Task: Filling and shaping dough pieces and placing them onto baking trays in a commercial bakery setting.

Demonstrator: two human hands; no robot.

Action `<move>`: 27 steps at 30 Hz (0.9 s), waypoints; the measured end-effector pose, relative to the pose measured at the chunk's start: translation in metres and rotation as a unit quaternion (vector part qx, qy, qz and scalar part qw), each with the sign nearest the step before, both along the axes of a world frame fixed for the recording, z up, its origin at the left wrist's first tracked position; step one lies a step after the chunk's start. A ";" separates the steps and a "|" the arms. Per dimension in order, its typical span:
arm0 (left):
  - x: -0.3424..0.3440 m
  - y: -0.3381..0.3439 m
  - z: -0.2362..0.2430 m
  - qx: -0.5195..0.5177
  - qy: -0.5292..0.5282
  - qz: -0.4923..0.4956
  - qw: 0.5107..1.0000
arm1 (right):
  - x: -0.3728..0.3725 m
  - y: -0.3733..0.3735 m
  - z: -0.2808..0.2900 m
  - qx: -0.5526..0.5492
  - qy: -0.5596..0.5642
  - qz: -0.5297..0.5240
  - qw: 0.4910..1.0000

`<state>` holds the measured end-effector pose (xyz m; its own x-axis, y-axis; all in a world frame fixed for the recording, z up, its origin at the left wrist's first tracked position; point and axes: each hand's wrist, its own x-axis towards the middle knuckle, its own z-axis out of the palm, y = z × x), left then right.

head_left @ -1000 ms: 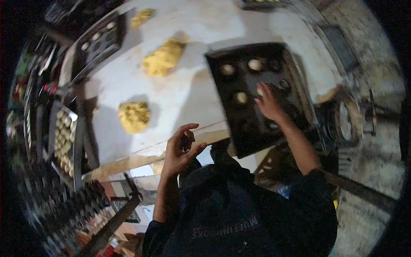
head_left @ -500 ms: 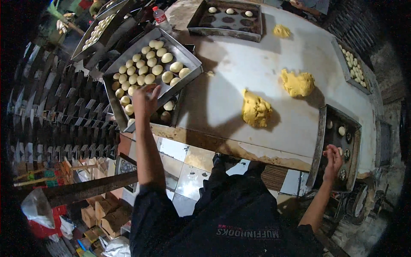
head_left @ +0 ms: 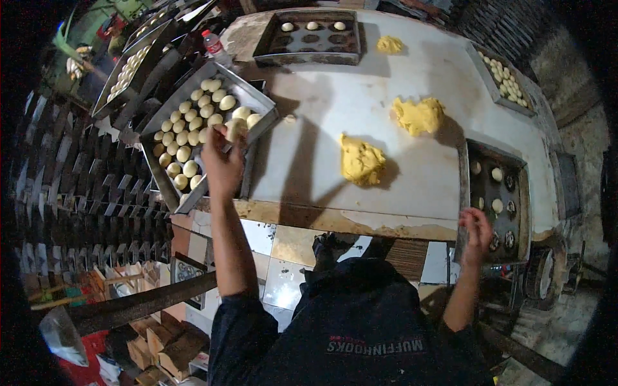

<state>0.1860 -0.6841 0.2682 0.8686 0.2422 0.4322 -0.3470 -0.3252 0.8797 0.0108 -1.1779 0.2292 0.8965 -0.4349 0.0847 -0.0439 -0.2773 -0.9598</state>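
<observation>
My left hand is over the near edge of a metal tray full of round pale dough balls. Between its thumb and fingers it grips one dough ball. My right hand hovers by the near left edge of a dark baking tray at the table's right end. Its fingers are loosely bent and apart, with nothing seen in them. Inside that tray sit a few dough balls and several round hollows with dark and light marks.
Two yellow lumps, a nearer one and a farther one, lie on the white table. At the back are a smaller yellow piece, a baking tray and a bottle. Another filled tray stands far right.
My left hand has risen from the tray's balls with one dough ball in its grip. My right hand has drawn back from the right tray, where another dough ball now shows. The view has shifted.
</observation>
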 end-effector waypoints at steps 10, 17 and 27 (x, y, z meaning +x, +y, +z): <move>-0.143 -0.271 0.015 0.034 0.066 -0.294 0.953 | 0.020 0.060 0.031 0.161 -0.018 0.253 0.954; -0.193 -0.280 0.017 -0.107 0.104 -0.164 0.975 | -0.020 0.065 0.058 -0.071 -0.234 0.266 0.932; -0.274 -0.193 0.001 -0.150 0.144 -0.153 0.966 | -0.060 0.212 0.002 0.036 -0.229 0.219 0.948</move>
